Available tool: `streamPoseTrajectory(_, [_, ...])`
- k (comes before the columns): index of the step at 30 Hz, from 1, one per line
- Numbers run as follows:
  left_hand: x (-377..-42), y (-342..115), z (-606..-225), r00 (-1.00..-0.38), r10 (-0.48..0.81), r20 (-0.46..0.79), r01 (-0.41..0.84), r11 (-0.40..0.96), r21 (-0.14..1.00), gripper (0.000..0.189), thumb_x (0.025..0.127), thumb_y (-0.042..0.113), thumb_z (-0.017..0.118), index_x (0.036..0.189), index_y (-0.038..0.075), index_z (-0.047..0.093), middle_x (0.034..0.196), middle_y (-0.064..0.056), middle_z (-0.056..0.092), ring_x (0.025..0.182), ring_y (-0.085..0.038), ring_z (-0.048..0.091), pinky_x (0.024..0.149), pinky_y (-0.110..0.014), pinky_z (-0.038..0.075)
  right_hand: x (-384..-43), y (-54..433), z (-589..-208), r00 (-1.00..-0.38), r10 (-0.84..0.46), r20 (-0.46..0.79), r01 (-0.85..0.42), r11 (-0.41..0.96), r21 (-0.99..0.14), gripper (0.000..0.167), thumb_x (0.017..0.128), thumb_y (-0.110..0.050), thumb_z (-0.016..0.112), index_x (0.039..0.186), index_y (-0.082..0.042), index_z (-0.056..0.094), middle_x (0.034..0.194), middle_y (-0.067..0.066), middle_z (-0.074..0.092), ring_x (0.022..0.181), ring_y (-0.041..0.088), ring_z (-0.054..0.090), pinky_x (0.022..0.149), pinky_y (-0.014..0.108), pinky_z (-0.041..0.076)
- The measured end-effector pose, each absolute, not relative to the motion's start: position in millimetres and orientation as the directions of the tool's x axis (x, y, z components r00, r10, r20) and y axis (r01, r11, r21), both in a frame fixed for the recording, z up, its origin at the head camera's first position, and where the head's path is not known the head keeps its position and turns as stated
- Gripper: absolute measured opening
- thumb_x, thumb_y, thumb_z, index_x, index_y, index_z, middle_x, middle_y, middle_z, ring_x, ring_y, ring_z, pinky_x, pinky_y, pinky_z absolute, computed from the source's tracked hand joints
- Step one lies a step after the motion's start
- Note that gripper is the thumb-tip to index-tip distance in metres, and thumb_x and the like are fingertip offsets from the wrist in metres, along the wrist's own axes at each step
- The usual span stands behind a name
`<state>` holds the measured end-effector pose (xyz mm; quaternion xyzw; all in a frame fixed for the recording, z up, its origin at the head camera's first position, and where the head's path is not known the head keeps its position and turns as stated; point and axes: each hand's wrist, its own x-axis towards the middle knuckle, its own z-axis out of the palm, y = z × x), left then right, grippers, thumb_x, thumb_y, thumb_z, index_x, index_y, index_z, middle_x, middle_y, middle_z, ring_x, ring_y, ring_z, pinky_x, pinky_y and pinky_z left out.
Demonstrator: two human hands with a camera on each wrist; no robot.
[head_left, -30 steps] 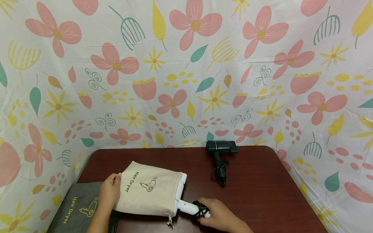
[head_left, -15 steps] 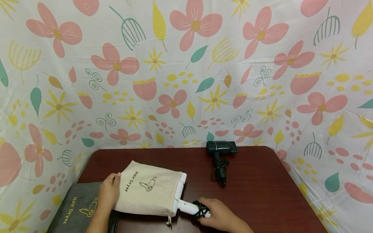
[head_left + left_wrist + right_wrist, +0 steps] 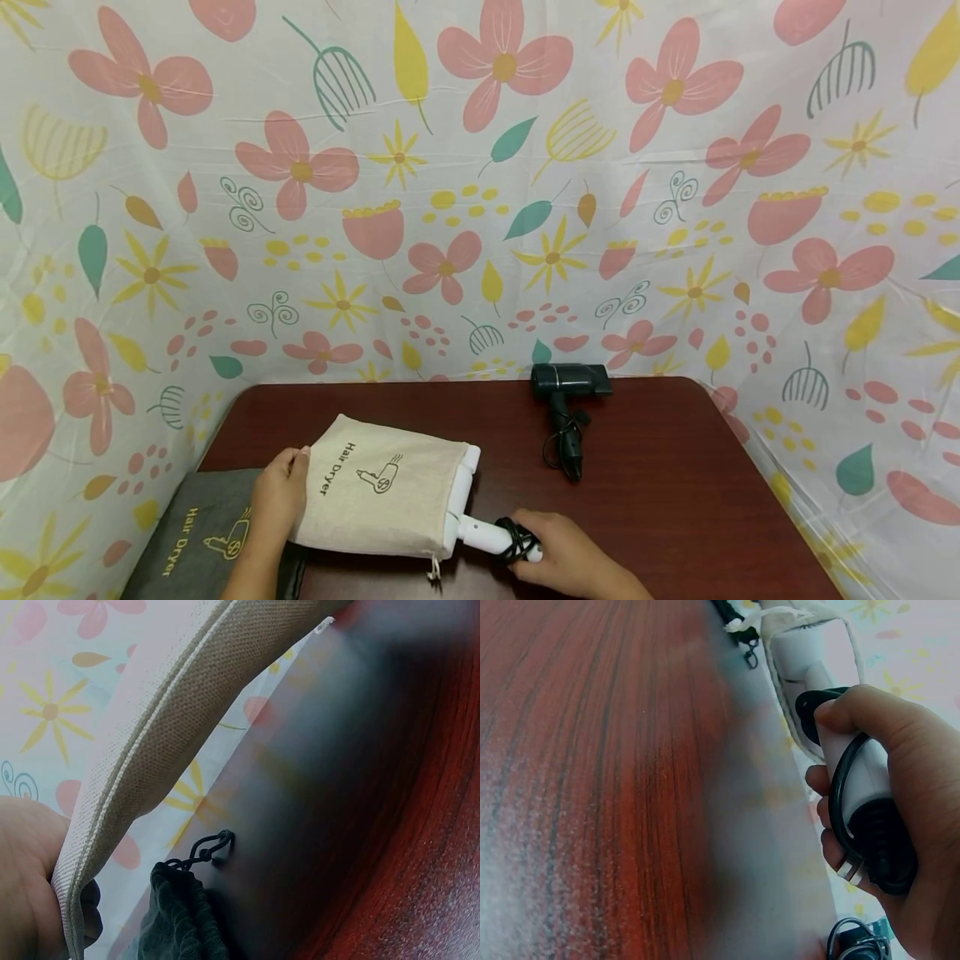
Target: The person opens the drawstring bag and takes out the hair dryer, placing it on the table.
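A cream cloth drawstring bag [image 3: 375,492] printed "Hair Dryer" lies tilted over the left half of the table. My left hand [image 3: 281,496] pinches its closed end at the left corner; in the left wrist view the seam of the bag [image 3: 142,742] runs up from that grip. Out of the bag's mouth sticks a white hair dryer [image 3: 480,533], its head mostly inside the cloth. My right hand [image 3: 558,550] grips the handle, which has a black cord wound round it. In the right wrist view the dryer's white head [image 3: 799,656] sits within the bag's opening.
On the back right of the dark red table [image 3: 660,500] lies a black hair dryer [image 3: 568,400] with its cord wound up. A grey "Hair Dryer" bag [image 3: 202,533] lies at the front left, partly under my left forearm. A flower-patterned sheet [image 3: 480,208] hangs behind the table.
The cream bag and my left hand have shifted very slightly to the left. My right hand keeps its hold on the hair dryer's handle.
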<state>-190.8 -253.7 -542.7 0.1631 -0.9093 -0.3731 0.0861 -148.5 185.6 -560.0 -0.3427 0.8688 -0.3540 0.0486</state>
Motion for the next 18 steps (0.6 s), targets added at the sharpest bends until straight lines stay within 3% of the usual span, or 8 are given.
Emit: streamPoseTrajectory(18, [-189.8,-256.8,-537.1,-0.936,-0.351,0.015,-0.236,0.66,0.713,0.052,0.108,0.049,0.036,0.113,0.005,0.065,0.088,-0.013,0.067,0.072,-0.022,0.057,0.065,-0.034,0.041,-148.3,186.8,-561.3,-0.752,-0.622,0.218,-0.603,0.516,-0.608,0.038,0.077,-0.021,0.081,0.107,-0.032,0.062,0.087,-0.023,0.059,0.072,-0.008,0.05,0.064,0.014,0.045])
